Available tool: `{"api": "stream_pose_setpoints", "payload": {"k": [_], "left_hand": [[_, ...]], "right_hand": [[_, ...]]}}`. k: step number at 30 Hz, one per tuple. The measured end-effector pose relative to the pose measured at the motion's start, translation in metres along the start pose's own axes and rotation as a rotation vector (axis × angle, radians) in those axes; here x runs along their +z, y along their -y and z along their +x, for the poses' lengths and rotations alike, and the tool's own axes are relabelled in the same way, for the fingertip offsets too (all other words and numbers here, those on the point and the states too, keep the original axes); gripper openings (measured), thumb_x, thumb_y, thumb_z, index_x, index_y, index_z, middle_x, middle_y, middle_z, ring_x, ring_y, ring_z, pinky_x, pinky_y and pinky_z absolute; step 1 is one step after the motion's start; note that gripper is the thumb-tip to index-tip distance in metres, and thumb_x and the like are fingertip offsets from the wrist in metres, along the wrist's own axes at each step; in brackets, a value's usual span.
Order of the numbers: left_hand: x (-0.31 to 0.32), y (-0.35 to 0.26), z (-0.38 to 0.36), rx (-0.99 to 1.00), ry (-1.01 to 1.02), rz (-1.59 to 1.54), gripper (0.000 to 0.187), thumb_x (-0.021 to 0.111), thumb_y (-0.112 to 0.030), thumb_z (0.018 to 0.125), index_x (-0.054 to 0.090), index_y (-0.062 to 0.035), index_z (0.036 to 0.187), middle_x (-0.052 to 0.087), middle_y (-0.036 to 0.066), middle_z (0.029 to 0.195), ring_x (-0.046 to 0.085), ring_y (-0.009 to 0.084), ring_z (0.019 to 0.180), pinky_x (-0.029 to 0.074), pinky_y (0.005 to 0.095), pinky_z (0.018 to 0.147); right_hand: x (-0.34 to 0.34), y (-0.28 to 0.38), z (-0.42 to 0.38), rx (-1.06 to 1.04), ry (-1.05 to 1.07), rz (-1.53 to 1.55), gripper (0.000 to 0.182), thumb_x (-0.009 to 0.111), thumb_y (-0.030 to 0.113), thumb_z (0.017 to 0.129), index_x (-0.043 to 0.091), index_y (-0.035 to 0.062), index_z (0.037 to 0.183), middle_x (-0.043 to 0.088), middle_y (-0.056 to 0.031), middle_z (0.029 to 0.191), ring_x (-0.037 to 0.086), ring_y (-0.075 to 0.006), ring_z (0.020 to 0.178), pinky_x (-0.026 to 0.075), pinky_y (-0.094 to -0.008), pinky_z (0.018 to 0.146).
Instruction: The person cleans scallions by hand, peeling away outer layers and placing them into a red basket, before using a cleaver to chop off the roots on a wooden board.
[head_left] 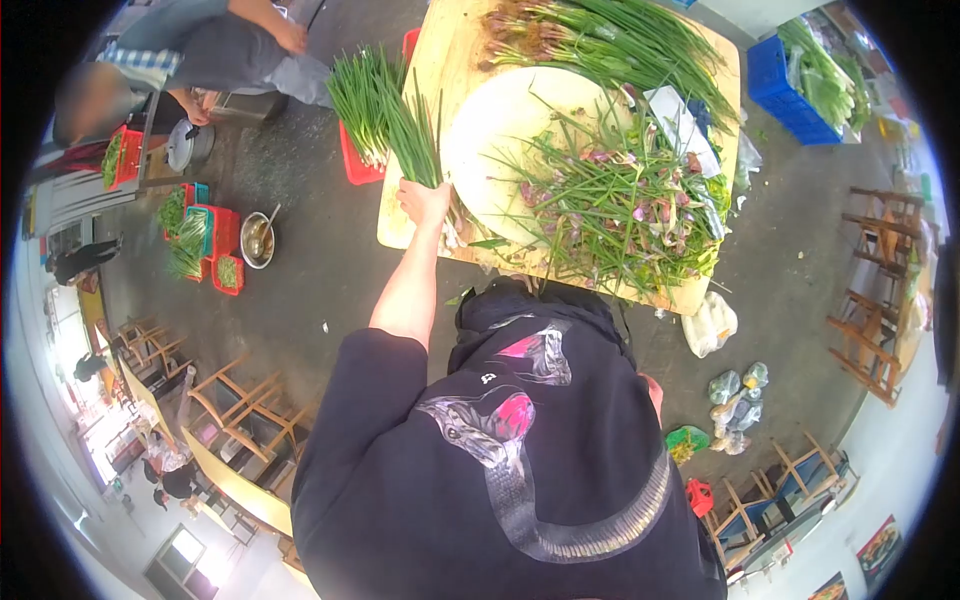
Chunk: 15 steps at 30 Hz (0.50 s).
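My left hand (425, 203) is closed around a bunch of scallions (417, 135) at the left edge of the wooden table (400, 235). Their green tops point away from me and the pale root ends stick out below my fist. A strip of skin at my right side (652, 390) is all that shows of my right arm or hand; its fingers are hidden. Beside the bunch lies a round pale board (480, 150), partly covered by a heap of loose green trimmings and purplish skins (640, 200).
More scallions (620, 45) lie at the table's far side. Trimmed scallions (358, 105) fill a red crate (355, 160) at left. A blue crate (790, 95) of greens stands at right. Another person (210, 50) works at upper left. Bags (740, 400) lie on the floor.
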<state>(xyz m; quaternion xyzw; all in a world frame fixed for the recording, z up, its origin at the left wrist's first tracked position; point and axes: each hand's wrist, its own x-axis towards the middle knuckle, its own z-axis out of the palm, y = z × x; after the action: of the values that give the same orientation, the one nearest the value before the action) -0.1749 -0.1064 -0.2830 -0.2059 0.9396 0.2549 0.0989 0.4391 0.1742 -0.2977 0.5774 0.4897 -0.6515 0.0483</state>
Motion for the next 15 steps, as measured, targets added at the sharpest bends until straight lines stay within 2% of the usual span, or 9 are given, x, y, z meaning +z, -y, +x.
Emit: {"api": "stream_pose_setpoints", "payload": {"k": [3,6,9,12,15], "left_hand": [[0.004,0.002,0.009,-0.044,-0.013,0.008,0.097,0.086,-0.034,0.071,0.038,0.0099,0.143,0.049,0.033,0.137,0.051,0.0469,0.131,0.042,0.0525,0.114],[0.004,0.002,0.013,-0.085,-0.012,0.005,0.101,0.092,-0.036,0.067,0.042,0.0098,0.142,0.051,0.033,0.141,0.051,0.0453,0.134,0.043,0.0505,0.114],[0.000,0.002,0.020,-0.080,0.036,-0.011,0.103,0.093,-0.037,0.066,0.042,0.0097,0.142,0.050,0.033,0.141,0.050,0.0447,0.135,0.043,0.0488,0.114],[0.005,0.003,0.025,-0.063,0.026,0.063,0.105,0.093,-0.037,0.066,0.038,0.0096,0.142,0.052,0.033,0.140,0.051,0.0457,0.134,0.044,0.0499,0.113],[0.014,0.005,0.031,-0.110,0.074,-0.095,0.103,0.093,-0.033,0.067,0.038,0.0096,0.142,0.057,0.033,0.135,0.058,0.0440,0.129,0.048,0.0468,0.110]], "right_hand": [[0.007,0.026,-0.005,0.135,-0.088,0.013,0.036,0.073,0.028,0.100,0.072,-0.0005,0.123,0.072,0.0008,0.092,0.058,-0.0063,0.074,0.047,-0.0241,0.067],[0.007,0.030,-0.007,0.109,-0.082,-0.003,0.035,0.072,0.031,0.100,0.074,0.0020,0.119,0.069,0.0035,0.087,0.053,-0.0052,0.070,0.043,-0.0238,0.063],[-0.001,0.015,0.007,0.135,-0.082,-0.100,0.033,0.072,0.033,0.100,0.077,0.0038,0.114,0.069,0.0048,0.085,0.052,-0.0053,0.068,0.042,-0.0240,0.062],[-0.011,0.002,0.014,0.068,-0.075,-0.210,0.031,0.073,0.033,0.099,0.078,0.0044,0.109,0.069,0.0053,0.084,0.051,-0.0052,0.067,0.041,-0.0244,0.059],[-0.019,-0.002,0.024,0.082,-0.041,-0.137,0.034,0.072,0.033,0.100,0.076,0.0028,0.116,0.071,0.0036,0.088,0.055,-0.0067,0.068,0.043,-0.0249,0.060]]}}
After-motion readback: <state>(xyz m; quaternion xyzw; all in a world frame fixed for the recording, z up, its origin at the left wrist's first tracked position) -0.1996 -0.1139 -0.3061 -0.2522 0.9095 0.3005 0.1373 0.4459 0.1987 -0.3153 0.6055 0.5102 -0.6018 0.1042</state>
